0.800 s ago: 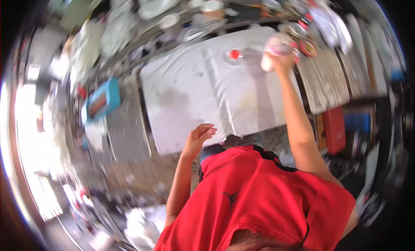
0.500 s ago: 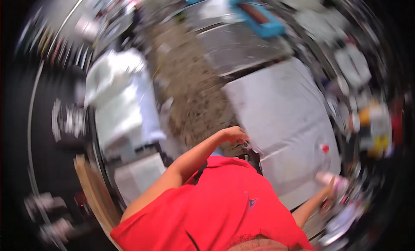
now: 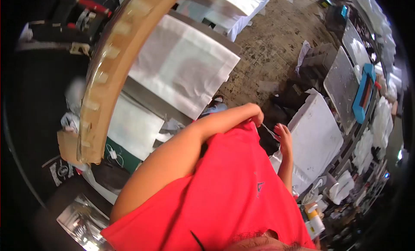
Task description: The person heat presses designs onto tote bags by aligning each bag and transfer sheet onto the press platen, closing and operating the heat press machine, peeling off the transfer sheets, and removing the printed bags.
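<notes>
My left hand (image 3: 256, 114) is curled at the front hem of the red shirt, its fingers mostly turned out of sight. A thin white strip (image 3: 267, 129) stretches from it to my right hand (image 3: 283, 137), whose fingers are bent around the other end. Both hands are close together in front of my body. Just beyond my right hand is a table with a white cover (image 3: 317, 136).
A long taped cardboard piece (image 3: 116, 69) rises at the left, beside a white-covered table (image 3: 181, 62). Brown stained floor (image 3: 272, 47) runs between the tables. A blue frame-like tool (image 3: 364, 93) lies at the right, above assorted clutter.
The view has swung left. My right hand has moved from a pinkish-white object on the right-hand table to beside my left hand, and a white strip now spans them.
</notes>
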Available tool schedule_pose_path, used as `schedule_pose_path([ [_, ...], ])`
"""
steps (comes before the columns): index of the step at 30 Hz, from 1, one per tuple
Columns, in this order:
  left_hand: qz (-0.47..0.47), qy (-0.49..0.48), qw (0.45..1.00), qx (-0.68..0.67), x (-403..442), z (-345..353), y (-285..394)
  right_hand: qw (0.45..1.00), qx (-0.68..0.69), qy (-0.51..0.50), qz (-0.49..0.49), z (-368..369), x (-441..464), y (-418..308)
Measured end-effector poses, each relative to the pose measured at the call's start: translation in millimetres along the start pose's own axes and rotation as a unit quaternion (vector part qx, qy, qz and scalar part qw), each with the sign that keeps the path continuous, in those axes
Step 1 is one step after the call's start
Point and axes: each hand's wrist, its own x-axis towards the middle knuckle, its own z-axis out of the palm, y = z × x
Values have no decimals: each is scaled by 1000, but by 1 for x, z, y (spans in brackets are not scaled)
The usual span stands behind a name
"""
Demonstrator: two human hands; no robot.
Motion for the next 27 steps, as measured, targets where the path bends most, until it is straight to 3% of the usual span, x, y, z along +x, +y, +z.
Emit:
schedule_pose_path([
  [1, -7, 97, 994, -51, -47, 2, 7, 993, -110, -19, 46, 20, 25, -13],
  [3, 224, 234, 939, -118, -63, 7, -13, 917, -316, -104, -222, 36, 107, -12],
  [4, 273, 305, 892, -192, -103, 15, -16, 928, -234, -86, -278, 69, 111, -52],
  [5, 318, 368, 833, -264, -149, 29, -18, 895, -314, -12, -315, 94, 124, -90],
  [7, 347, 461, 728, -372, -188, 53, -40, 866, -368, 44, -335, 151, 136, -180],
  [8, 323, 486, 712, -389, -213, 68, -48, 872, -272, 18, -407, 180, 146, -212],
  [10, 277, 543, 683, -403, -240, 98, -67, 876, -257, -26, -407, 237, 168, -276],
  [13, 131, 543, 698, -449, -242, 156, -81, 872, -284, -206, -341, 319, 231, -331],
  [14, 129, 515, 673, -515, -235, 174, -79, 864, -293, -251, -323, 339, 253, -335],
  [15, 127, 484, 642, -581, -222, 195, -73, 800, -397, -211, -396, 352, 261, -339],
  [17, 70, 423, 465, -774, -166, 247, -71, 672, -529, -169, -490, 355, 342, -304],
  [19, 16, 386, 391, -835, -99, 289, -61, 682, -589, -189, -391, 312, 355, -278],
  [20, 0, 379, 358, -853, -70, 289, -56, 675, -611, -295, -289, 279, 382, -259],
  [21, 20, 381, 305, -873, -38, 280, -49, 588, -655, -340, -332, 244, 373, -250],
  [22, 43, 385, 248, -888, -8, 267, -42, 661, -641, -357, -158, 218, 373, -229],
  [23, 74, 380, 188, -902, 20, 255, -37, 594, -663, -450, -73, 196, 374, -206],
  [26, 150, 367, 52, -917, 60, 218, -38, 598, -545, -585, 52, 179, 429, -3],
  [27, 166, 361, 21, -917, 65, 210, -41, 522, -693, -494, 59, 167, 416, -35],
])
